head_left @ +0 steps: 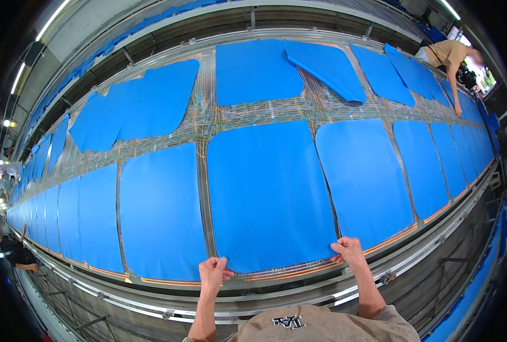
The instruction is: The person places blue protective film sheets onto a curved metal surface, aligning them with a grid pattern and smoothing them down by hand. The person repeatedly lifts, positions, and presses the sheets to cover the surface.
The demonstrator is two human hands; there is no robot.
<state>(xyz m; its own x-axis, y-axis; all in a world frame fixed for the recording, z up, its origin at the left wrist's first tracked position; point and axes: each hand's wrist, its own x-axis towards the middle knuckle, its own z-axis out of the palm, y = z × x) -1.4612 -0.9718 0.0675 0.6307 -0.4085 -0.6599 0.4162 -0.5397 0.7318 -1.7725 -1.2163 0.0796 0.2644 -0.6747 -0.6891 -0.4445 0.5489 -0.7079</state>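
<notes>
A blue rectangular sheet with rounded corners and a fine ribbed texture (270,194) lies in front of me on a long work table (208,196). At its near left corner my left hand (212,273) is closed in a pinch on the edge. My right hand (348,251) pinches the near right corner between thumb and fingers. The sheet's near edge runs between both hands, just above orange lines on the table. Neighbouring blue sheets lie to the left (159,211) and right (364,176), with narrow dark gaps between.
Beyond is a second row of blue sheets, some overlapping (134,108), one folded over (327,65). Metal rails (401,268) edge the table's near side. A person (450,54) leans over the far right; another person's arm (25,265) reaches in at far left.
</notes>
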